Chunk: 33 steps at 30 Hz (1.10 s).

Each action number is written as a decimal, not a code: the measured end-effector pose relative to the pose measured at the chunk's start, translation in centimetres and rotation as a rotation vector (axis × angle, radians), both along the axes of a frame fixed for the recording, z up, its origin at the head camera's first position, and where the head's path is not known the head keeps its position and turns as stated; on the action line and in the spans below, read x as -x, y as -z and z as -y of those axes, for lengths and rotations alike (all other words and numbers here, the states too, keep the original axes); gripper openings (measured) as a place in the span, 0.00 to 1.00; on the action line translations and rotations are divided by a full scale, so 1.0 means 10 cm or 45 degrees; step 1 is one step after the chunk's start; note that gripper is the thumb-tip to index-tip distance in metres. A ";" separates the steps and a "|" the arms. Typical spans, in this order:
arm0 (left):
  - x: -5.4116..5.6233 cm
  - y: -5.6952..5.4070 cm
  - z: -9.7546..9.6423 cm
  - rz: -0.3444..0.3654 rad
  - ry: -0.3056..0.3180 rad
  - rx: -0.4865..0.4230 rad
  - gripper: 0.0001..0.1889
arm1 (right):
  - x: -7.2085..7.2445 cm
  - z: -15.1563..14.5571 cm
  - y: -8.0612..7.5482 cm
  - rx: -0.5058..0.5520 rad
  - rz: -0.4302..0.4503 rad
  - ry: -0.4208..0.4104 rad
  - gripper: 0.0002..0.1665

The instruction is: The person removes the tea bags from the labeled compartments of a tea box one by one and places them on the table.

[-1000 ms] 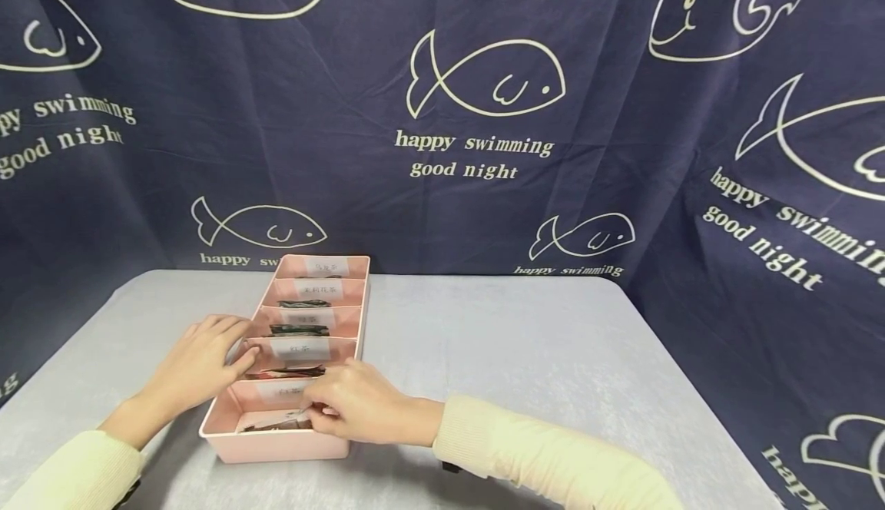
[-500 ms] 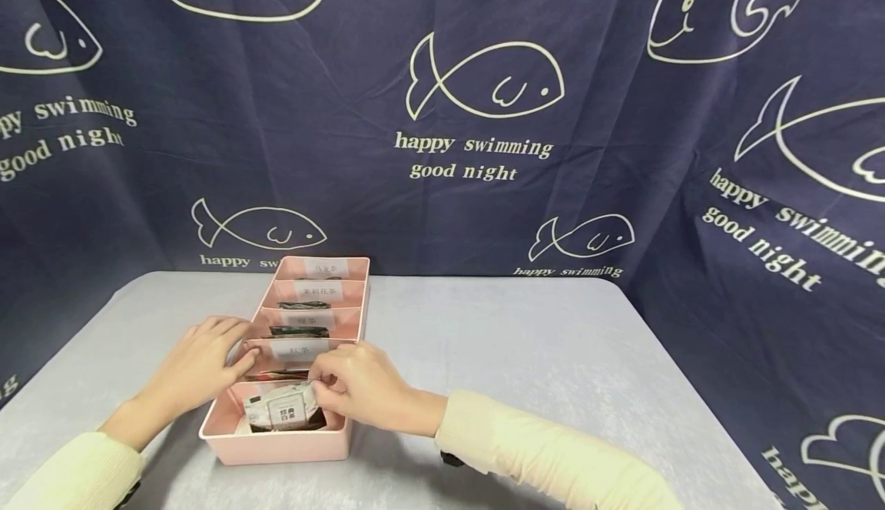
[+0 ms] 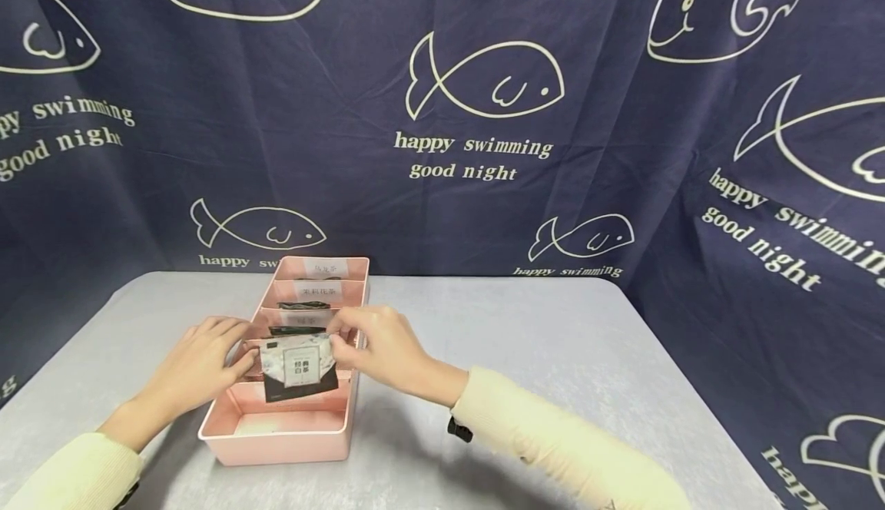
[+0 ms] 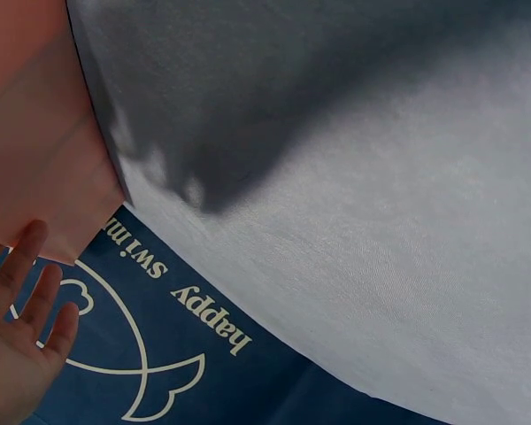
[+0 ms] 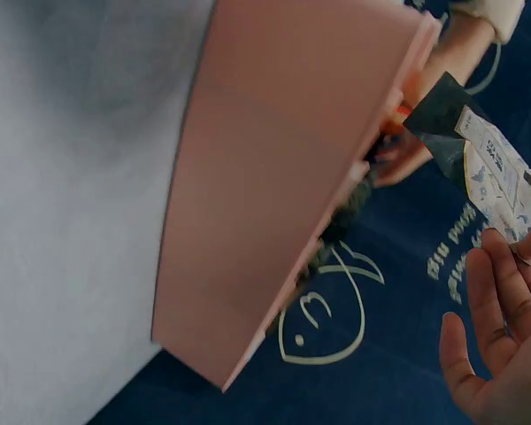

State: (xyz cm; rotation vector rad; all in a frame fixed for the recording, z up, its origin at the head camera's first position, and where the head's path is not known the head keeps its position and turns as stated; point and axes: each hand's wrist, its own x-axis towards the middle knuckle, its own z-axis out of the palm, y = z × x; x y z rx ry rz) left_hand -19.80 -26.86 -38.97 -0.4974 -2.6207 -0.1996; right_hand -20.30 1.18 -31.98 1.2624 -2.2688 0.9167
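A long pink divided box (image 3: 280,448) stands on the table, with paper labels on its dividers. My right hand (image 3: 380,349) pinches a white-and-black tea bag packet (image 3: 299,368) by its upper right corner, above the front part of the box. In the right wrist view the packet (image 5: 491,168) hangs from thumb and fingertips, beyond the box rim. My left hand (image 3: 200,360) lies at the left rim with its thumb over the edge; in the left wrist view its fingers (image 4: 42,297) are extended and spread beside the box's outer wall (image 4: 35,133).
Dark tea packets (image 3: 304,306) stand in the compartments farther back. The pale floor of the front compartment (image 3: 276,423) shows. A grey-white table (image 3: 525,387) spreads to the right, and a navy cloth (image 3: 477,218) printed with fish hangs behind it.
My right hand has drawn the tea packet up out of the front compartment and moved it away from me, over the box. The left hand stays in place.
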 end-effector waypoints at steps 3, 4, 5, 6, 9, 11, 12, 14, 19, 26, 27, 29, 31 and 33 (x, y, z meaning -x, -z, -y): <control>0.00 0.00 0.00 -0.015 0.010 -0.005 0.19 | 0.06 -0.05 -0.06 0.045 -0.018 0.023 0.05; 0.00 0.00 0.00 -0.018 0.012 -0.004 0.19 | 0.08 -0.07 -0.08 0.056 -0.020 0.028 0.05; 0.00 0.00 0.00 -0.019 0.015 -0.005 0.19 | 0.10 -0.09 -0.09 0.064 -0.018 0.037 0.05; 0.00 0.00 0.00 -0.020 0.015 -0.005 0.18 | 0.13 -0.11 -0.10 0.072 -0.018 0.049 0.05; -0.01 0.00 0.01 -0.020 0.010 0.001 0.18 | 0.22 -0.19 -0.11 0.086 -0.004 0.096 0.05; -0.01 0.00 0.00 -0.023 0.011 0.002 0.18 | 0.29 -0.25 -0.11 0.093 -0.001 0.138 0.05; -0.01 0.00 0.00 -0.025 0.011 0.003 0.18 | 0.32 -0.28 -0.11 0.097 0.003 0.160 0.04; -0.01 0.00 0.01 -0.026 0.012 0.004 0.18 | 0.39 -0.34 -0.11 0.105 0.020 0.203 0.04; -0.01 -0.01 0.00 -0.026 0.013 0.005 0.18 | 0.56 -0.49 -0.04 0.112 0.064 0.310 0.05; -0.01 -0.02 -0.01 -0.026 0.017 -0.001 0.18 | 0.79 -0.68 0.07 0.087 0.069 0.452 0.04; -0.01 -0.02 -0.01 -0.025 0.015 -0.001 0.18 | 0.82 -0.70 0.09 0.077 0.073 0.470 0.04; -0.02 -0.02 -0.01 -0.018 0.012 -0.003 0.18 | 0.87 -0.74 0.12 0.064 0.084 0.496 0.04; -0.02 -0.03 -0.01 -0.016 0.008 -0.003 0.18 | 0.92 -0.77 0.15 0.043 0.092 0.520 0.04; -0.02 -0.03 -0.01 -0.015 0.008 -0.002 0.18 | 0.96 -0.79 0.19 0.016 0.098 0.540 0.04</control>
